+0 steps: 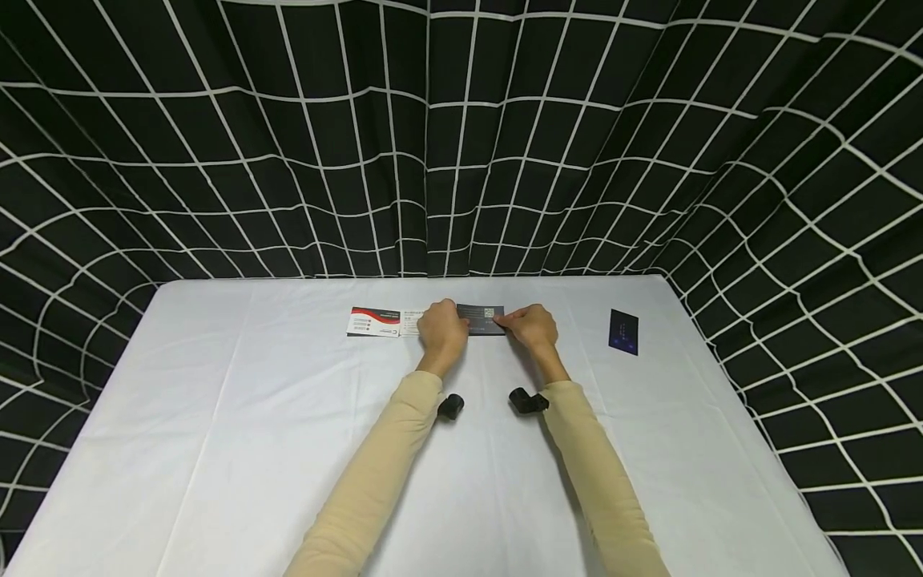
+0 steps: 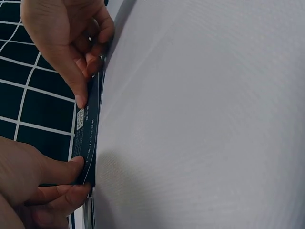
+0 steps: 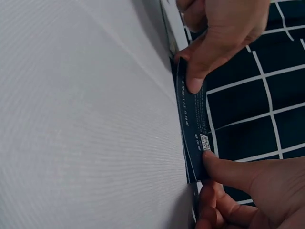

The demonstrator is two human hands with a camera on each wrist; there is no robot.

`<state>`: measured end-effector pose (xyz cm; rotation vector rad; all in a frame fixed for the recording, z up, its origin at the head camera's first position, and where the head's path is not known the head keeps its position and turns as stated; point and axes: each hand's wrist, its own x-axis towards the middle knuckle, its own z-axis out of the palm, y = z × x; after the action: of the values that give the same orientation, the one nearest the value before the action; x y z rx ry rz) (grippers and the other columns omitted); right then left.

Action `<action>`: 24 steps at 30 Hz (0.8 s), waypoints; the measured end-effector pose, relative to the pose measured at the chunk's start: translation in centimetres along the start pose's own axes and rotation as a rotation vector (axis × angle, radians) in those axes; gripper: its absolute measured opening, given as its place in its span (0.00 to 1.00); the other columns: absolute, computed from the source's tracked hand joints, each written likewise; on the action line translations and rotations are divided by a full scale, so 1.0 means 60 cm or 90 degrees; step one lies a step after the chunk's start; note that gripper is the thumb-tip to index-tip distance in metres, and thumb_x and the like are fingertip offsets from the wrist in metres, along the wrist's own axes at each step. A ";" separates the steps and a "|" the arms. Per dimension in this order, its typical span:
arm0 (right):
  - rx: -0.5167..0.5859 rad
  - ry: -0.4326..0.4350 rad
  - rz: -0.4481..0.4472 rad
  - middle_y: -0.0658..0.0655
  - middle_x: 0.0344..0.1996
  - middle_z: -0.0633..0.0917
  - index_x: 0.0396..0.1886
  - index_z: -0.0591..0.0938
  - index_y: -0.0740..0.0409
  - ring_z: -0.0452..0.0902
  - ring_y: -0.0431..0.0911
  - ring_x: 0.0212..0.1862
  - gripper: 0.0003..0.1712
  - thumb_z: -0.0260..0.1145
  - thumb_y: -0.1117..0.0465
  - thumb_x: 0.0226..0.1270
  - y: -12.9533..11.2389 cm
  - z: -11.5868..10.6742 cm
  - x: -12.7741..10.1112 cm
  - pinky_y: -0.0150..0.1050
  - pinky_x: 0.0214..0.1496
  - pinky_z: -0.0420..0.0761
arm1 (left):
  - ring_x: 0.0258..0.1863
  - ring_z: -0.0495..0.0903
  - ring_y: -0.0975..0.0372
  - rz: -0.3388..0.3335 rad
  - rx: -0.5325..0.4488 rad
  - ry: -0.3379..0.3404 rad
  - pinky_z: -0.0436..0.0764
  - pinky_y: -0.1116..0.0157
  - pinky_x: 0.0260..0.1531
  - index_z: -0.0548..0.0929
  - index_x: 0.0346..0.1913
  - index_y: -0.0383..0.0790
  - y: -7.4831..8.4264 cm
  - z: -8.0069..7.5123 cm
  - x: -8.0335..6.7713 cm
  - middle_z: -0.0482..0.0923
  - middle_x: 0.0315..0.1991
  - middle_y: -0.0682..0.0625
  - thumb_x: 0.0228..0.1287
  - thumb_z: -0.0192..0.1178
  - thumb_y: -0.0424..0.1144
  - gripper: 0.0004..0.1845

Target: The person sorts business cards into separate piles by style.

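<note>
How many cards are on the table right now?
3. A red-and-white card lies left of the hands, a dark card is pinched between the left hand and right hand, and a dark blue card lies apart at right. The hands may hide more.

A worktop (image 1: 252, 449) covered by a white cloth was seen, with faint creases running across the fabric. A white card with a red and black band (image 1: 373, 321) was laid flat near the far edge, left of centre. A dark blue card (image 1: 623, 331) was placed well apart from it, toward the right side, lying flat and turned slightly askew. Behind and to both sides, the worktop was enclosed by a black curtain with a white grid pattern (image 1: 461, 144), which was hung in loose folds down to the worktop's edges.
</note>
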<state>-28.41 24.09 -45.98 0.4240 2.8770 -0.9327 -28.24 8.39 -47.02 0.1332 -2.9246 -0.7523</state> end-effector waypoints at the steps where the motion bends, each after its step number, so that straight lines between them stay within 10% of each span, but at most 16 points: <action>1: -0.004 0.001 0.001 0.58 0.31 0.89 0.32 0.91 0.58 0.69 0.42 0.22 0.20 0.73 0.45 0.58 0.000 0.001 0.000 0.33 0.21 0.65 | 0.35 0.86 0.49 0.005 0.011 0.001 0.81 0.54 0.33 0.88 0.36 0.35 0.001 0.001 -0.001 0.87 0.33 0.40 0.56 0.71 0.44 0.14; 24: 0.024 0.035 -0.029 0.57 0.26 0.89 0.29 0.91 0.58 0.67 0.41 0.17 0.13 0.75 0.51 0.57 0.005 0.019 0.002 0.31 0.16 0.62 | 0.35 0.86 0.52 0.054 0.100 -0.006 0.81 0.56 0.34 0.87 0.37 0.37 0.013 0.004 -0.007 0.86 0.34 0.42 0.59 0.67 0.36 0.06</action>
<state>-28.47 23.67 -47.08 0.3944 2.9351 -0.9993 -27.89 9.26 -46.91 0.0202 -2.9743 -0.5119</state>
